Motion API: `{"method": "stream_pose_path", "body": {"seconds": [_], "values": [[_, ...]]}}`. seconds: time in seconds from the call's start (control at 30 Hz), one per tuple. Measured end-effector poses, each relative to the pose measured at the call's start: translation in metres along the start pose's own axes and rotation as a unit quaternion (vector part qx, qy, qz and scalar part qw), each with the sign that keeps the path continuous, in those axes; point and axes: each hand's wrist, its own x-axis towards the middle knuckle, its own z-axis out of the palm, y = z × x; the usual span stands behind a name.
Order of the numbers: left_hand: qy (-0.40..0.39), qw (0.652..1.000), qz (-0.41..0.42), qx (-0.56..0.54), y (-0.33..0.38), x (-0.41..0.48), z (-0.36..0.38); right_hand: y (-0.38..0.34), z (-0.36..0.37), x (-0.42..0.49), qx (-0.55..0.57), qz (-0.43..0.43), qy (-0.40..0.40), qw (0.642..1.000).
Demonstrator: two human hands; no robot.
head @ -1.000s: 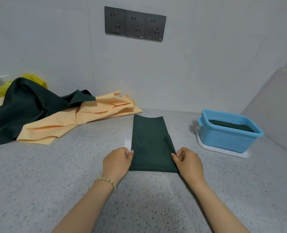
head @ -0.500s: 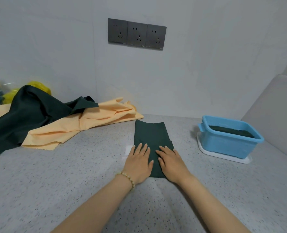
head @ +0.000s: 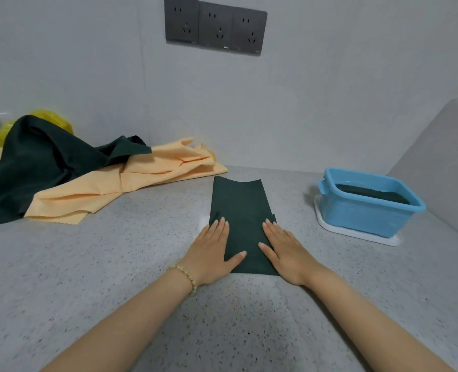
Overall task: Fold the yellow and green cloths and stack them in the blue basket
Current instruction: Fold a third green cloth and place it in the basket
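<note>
**Both palms flat on the green strip**

Grey speckled counter (head: 88,277) fills the lower two thirds of the frame and meets a pale wall (head: 329,103) along its far edge. At the right, a second wall face angles in behind the basket.

At the left of the frame lies your unfolded pile. A dark green cloth (head: 42,167) is draped over a yellow cloth (head: 131,181), whose zigzag-cut hem reaches out onto the counter towards you. Its far right corner ends just beside the top left corner of the strip under your hands.

At the right stands the blue basket (head: 364,216) on a white tray (head: 356,234), close to the angled wall. A folded green piece (head: 372,193) already lies inside it. Open counter shows between the basket and your strip.

The folded green cloth (head: 240,205) lies in the centre as a long narrow strip running away from you. Its far edge is pinked and its near edge is straight.

Your left hand (head: 211,251) presses flat on the strip's left edge, fingers straight and thumb spread across the fabric. Your right hand (head: 284,251) mirrors it on the right edge, where a lower layer pokes out just past your fingertips. Neither hand grips anything.

A beaded bracelet (head: 187,277) sits on your left wrist. Three dark sockets (head: 215,25) are mounted on the wall at top centre.
</note>
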Motion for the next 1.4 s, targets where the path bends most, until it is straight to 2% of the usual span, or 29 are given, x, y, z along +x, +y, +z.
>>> {"method": "stream_pose_path", "body": {"seconds": [0.27,0.47,0.73,0.83,0.97,1.03,1.1,1.3,1.4], "values": [[-0.053,0.997,0.048,-0.001,-0.017,-0.066,-0.002,0.005,0.005,-0.056,-0.014,-0.073,-0.03,0.997],[-0.102,0.991,0.09,0.009,-0.029,-0.071,-0.026,0.007,-0.01,-0.064,-0.017,-0.085,-0.089,0.992],[-0.136,0.987,0.09,0.013,-0.027,-0.065,-0.036,-0.001,-0.028,-0.062,-0.064,-0.076,-0.133,0.986],[-0.1,0.991,0.086,0.008,-0.028,-0.063,-0.032,-0.001,-0.028,-0.06,-0.076,-0.08,-0.112,0.988],[0.028,0.996,0.09,0.002,-0.033,-0.056,-0.034,0.006,-0.03,-0.054,-0.045,-0.105,0.01,0.993],[0.065,0.993,0.095,0.031,-0.031,-0.048,-0.037,0.008,-0.029,-0.044,-0.047,-0.125,0.067,0.989],[0.081,0.987,0.105,0.094,-0.027,-0.038,-0.038,0.005,-0.024,-0.034,-0.058,-0.126,0.084,0.987],[0.061,0.963,0.16,0.207,-0.026,-0.044,-0.035,0.002,-0.017,-0.032,-0.142,-0.167,0.062,0.974],[-0.012,0.965,0.169,0.2,-0.031,-0.063,-0.027,-0.004,-0.013,-0.054,-0.096,-0.198,0.028,0.975]]}}
